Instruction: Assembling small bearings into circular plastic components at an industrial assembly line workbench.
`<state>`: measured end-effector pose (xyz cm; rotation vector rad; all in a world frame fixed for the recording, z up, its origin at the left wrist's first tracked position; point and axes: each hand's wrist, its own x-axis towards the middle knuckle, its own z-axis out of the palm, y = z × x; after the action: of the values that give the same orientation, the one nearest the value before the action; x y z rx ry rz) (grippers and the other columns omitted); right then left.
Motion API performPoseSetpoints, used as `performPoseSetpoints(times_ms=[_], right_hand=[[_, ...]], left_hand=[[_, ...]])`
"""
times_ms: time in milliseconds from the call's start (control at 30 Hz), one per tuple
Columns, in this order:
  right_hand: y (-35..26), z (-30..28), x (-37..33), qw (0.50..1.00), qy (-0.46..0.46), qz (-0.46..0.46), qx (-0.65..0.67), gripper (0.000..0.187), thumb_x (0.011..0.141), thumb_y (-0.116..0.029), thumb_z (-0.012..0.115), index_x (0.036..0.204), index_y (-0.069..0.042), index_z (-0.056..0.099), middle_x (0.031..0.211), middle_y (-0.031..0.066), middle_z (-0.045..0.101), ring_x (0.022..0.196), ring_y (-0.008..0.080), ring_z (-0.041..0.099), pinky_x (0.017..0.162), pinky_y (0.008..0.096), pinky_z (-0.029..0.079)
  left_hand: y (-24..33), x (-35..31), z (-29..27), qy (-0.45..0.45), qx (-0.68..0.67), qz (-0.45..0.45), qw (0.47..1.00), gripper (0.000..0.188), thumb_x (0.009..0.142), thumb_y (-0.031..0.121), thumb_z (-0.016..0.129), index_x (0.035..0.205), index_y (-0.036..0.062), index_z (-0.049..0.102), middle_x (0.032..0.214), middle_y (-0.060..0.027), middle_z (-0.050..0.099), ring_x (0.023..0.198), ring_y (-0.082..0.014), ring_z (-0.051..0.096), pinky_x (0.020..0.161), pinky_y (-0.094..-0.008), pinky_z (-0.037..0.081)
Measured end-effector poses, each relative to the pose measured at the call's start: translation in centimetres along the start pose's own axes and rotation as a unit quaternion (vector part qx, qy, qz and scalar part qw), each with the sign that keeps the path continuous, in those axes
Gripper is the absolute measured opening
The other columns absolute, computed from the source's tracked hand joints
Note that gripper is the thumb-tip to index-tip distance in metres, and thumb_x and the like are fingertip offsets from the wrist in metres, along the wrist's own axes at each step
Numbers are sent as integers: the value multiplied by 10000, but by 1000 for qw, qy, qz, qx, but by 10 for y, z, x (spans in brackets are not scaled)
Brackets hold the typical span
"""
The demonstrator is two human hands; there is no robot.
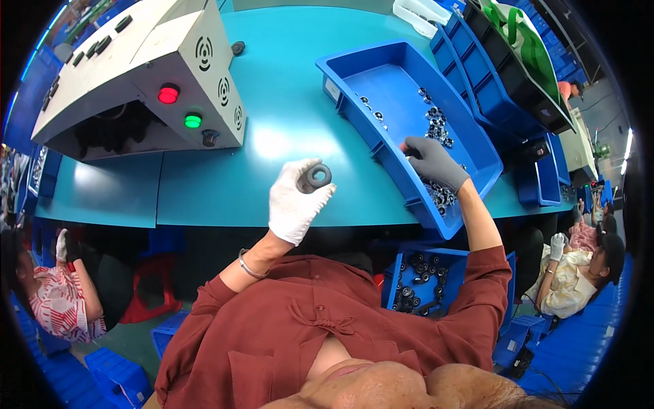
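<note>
My left hand (297, 198), in a white glove, is closed around a dark grey ring-shaped part (319, 176). The part's round hole faces up above the teal table. Over at the right, my right hand (438, 163) wears a grey glove with bare fingertips and reaches inside a large blue bin (380, 67), close to its left wall. Those fingers are curled together, and what they hold, if anything, is hidden. Small shiny metal parts (438, 128) lie in the bin around and under the right hand.
A white machine (157, 75) with a red light (168, 94) and a green light (193, 120) stands at the left. Stacked blue crates (470, 75) border the bin's right. A lower blue bin (426, 279) of dark round parts sits by my lap. Co-workers sit on both sides.
</note>
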<state>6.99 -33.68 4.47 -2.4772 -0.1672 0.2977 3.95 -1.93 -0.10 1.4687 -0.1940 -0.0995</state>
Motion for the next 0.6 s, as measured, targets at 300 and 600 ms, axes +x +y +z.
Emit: performPoseSetpoints(times_ms=[300, 600], right_hand=[[-6, -9, -4, 992, 115, -3, 44, 256, 878, -134, 671, 1069, 36, 672, 940, 96, 688, 882, 151, 645, 833, 299, 501], [-100, -6, -43, 973, 163, -49, 158, 275, 871, -68, 664, 1128, 28, 663, 945, 20, 644, 882, 83, 599, 816, 240, 484]], left_hand=[[-6, -1, -5, 5, -27, 16, 999, 480, 824, -88, 748, 1274, -14, 601, 1193, -84, 612, 1037, -125, 628, 925, -258, 537], [-6, -6, 2, -35, -224, -58, 972, 539, 882, -151, 611, 1390, -64, 457, 1278, -179, 601, 972, -242, 697, 818, -328, 602]])
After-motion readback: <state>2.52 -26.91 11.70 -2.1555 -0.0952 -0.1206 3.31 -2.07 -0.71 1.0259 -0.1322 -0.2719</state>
